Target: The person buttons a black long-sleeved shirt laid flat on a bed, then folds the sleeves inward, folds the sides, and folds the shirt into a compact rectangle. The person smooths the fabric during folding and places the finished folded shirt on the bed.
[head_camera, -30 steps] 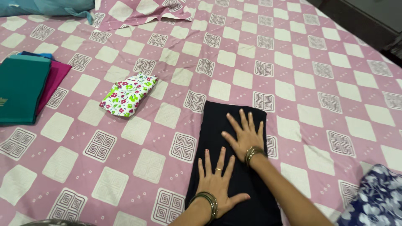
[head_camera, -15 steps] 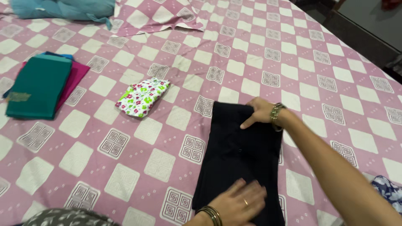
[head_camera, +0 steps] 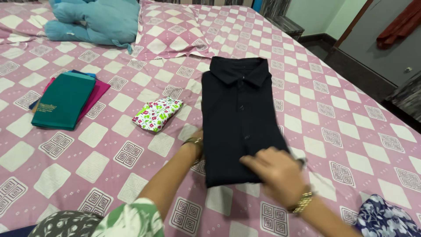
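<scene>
Both hands meet the folded black shirt (head_camera: 239, 118): right fingers (head_camera: 254, 163) flat on top, left fingers hidden beneath.

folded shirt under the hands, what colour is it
Plain black shirt, collar and buttons up, seen clearly in the head view.

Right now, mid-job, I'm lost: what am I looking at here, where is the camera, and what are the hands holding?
There is no machine: these are a person's two bare hands, seen from a camera worn on the head and looking down at a bed with a pink checked sheet. In the middle lies a folded dark collared shirt, buttons up. The right hand rests on its lower edge; the left hand is tucked at or under its left side, mostly hidden. Neither lifts anything. Nearby lie a small floral folded cloth, a teal and magenta stack, a light blue garment and a pillow.
</scene>
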